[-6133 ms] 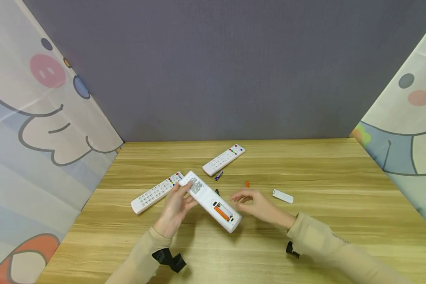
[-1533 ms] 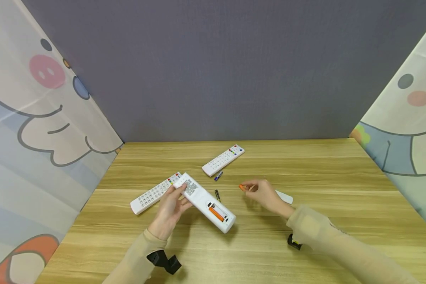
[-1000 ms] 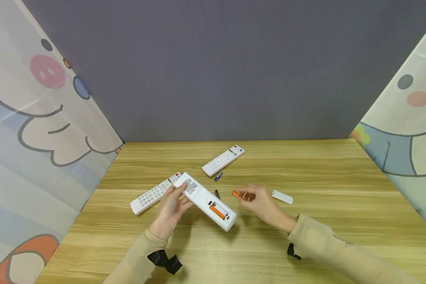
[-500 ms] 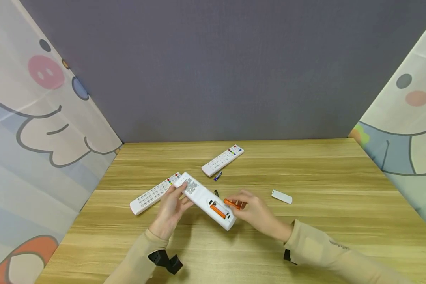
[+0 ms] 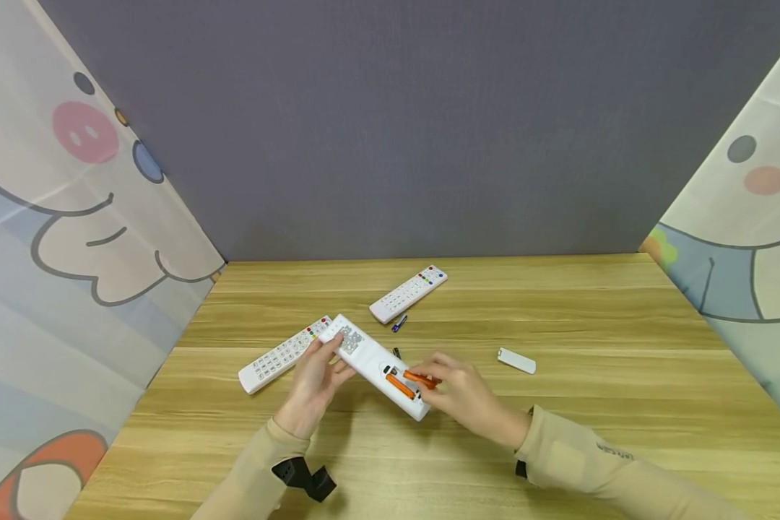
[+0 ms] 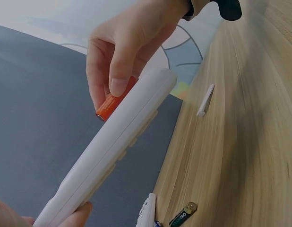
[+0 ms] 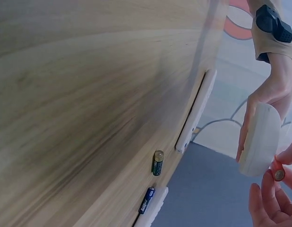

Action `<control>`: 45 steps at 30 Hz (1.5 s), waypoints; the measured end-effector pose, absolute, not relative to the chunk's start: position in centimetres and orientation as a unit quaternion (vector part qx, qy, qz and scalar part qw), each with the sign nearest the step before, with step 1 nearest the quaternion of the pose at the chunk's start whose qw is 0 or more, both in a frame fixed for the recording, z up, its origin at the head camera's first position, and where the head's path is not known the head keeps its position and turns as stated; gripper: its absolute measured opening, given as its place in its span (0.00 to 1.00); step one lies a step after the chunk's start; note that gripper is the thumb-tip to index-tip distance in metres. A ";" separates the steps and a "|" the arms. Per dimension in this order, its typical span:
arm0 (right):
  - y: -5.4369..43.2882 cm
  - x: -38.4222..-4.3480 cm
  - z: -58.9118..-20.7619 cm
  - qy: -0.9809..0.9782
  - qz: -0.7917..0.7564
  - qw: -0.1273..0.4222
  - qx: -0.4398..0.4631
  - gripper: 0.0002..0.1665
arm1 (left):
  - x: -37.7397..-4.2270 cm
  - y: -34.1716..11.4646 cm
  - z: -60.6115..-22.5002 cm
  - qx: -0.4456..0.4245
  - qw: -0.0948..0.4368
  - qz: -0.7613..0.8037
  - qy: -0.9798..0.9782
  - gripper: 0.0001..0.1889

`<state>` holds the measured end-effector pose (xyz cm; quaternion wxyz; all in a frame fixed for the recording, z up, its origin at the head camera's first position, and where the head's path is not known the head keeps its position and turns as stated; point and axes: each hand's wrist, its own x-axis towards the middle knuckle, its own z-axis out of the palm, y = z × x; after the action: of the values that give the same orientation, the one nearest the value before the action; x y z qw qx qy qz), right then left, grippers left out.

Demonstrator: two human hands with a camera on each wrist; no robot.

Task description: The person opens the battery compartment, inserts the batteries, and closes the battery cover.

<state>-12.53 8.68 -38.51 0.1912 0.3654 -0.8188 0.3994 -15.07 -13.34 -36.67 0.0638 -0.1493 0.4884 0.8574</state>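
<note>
My left hand (image 5: pixel 312 390) grips a white remote control (image 5: pixel 367 359) near one end, its back turned up and raised over the table. In its uncovered battery compartment lies one orange battery (image 5: pixel 400 386), with the slot beside it bare. Between thumb and fingers my right hand (image 5: pixel 464 396) pinches a second orange battery (image 5: pixel 421 379), tilted right over that slot. From the side, the left wrist view shows this pinched battery (image 6: pixel 109 105) at the remote's back (image 6: pixel 113 137). Its round metal end (image 7: pixel 279 175) faces the right wrist camera.
A white battery cover (image 5: pixel 516 360) lies to the right on the wooden table (image 5: pixel 598 318). Two more white remotes, one at left (image 5: pixel 279 361) and one at the back (image 5: pixel 408 295), lie buttons up. A blue battery (image 5: pixel 399 323) and a dark green battery (image 7: pixel 158 163) lie between them.
My right hand picked the orange battery up from the table and carried it left to the compartment of the remote. My left hand has stayed nearly still, holding the remote.
</note>
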 end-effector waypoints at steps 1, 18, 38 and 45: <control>8.7 -12.6 -38.6 -0.818 0.395 0.197 0.369 0.14 | -15.1 -13.3 -36.7 -0.149 0.064 0.857 0.489 0.11; 8.4 -12.7 -38.9 -0.800 0.342 0.267 0.413 0.11 | -15.0 -13.2 -36.6 -0.158 0.066 0.861 0.479 0.12; 8.9 -12.7 -39.0 -0.814 0.424 0.145 0.371 0.07 | -14.9 -13.1 -36.6 -0.152 0.072 0.855 0.491 0.13; 10.5 -12.8 -38.6 -0.809 0.500 0.034 0.307 0.07 | -14.8 -13.2 -36.5 -0.155 0.069 0.854 0.492 0.12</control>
<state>-12.77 10.49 -38.58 0.0339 0.3066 -0.8095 0.4996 -14.80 -13.18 -36.48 0.0692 -0.1552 0.4917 0.8541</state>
